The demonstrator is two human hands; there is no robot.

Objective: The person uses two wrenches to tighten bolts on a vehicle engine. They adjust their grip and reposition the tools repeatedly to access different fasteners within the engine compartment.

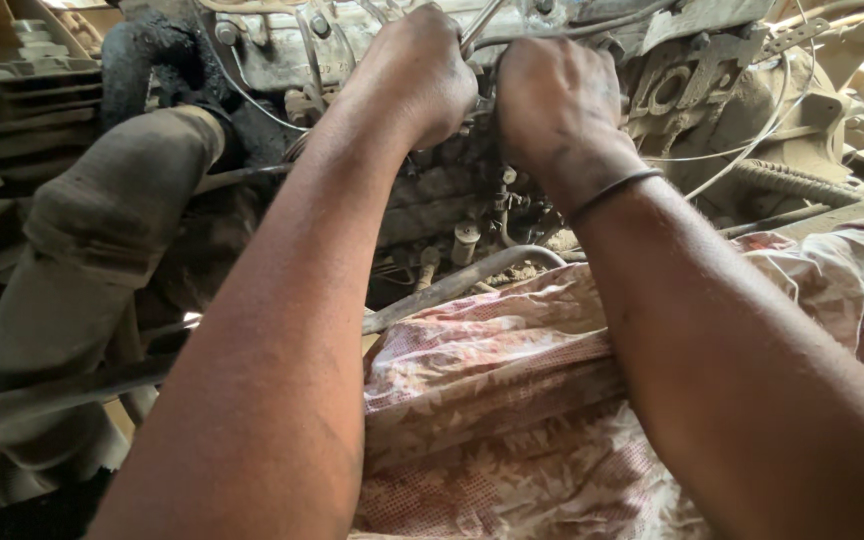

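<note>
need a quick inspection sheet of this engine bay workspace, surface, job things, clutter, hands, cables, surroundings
surface: patterned red and cream cloth draped below the forearms, over the near edge of the bay
job's things: dusty engine block; a metal wrench shows between the hands, its working end hidden
clutter: nothing seen loose; everything coated in dust and grease
grippers: left hand closed around the wrench; right hand curled against the engine beside it, grasp hidden; dark band on the right wrist
cables: thin wires loop across the right side; bent metal pipe runs under the hands
surroundings: large dusty hose at left; ribbed hose at right
</note>
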